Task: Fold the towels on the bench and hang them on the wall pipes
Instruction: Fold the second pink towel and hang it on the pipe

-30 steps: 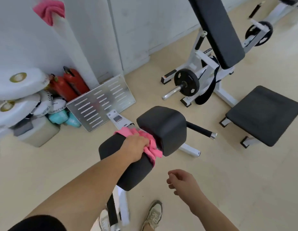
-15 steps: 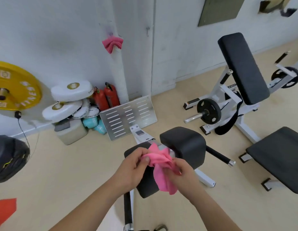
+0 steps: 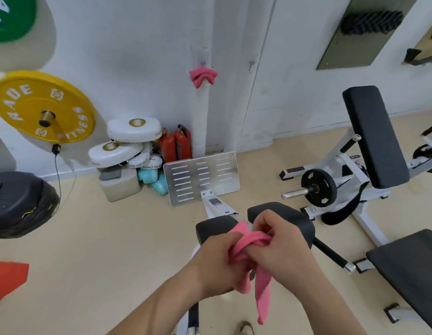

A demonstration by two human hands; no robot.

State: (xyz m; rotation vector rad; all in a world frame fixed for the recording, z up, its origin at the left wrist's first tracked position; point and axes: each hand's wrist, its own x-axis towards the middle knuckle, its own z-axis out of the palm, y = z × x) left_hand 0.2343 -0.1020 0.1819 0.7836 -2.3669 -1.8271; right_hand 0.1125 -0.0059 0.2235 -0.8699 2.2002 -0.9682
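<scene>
Gym floor (image 3: 108, 250) | left hand (image 3: 217, 264), right hand (image 3: 285, 250): fingers clench pink towel (image 3: 262, 296) | long axis vertical; tail down

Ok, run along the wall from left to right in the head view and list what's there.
Along the wall: yellow weight plate → white round pads → red fire extinguishers → white wall pipe with a pink towel hung on it → black upright bench pad.

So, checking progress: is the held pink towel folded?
Not folded: the pink towel is bunched between left hand and right hand, one end dangling.
</scene>
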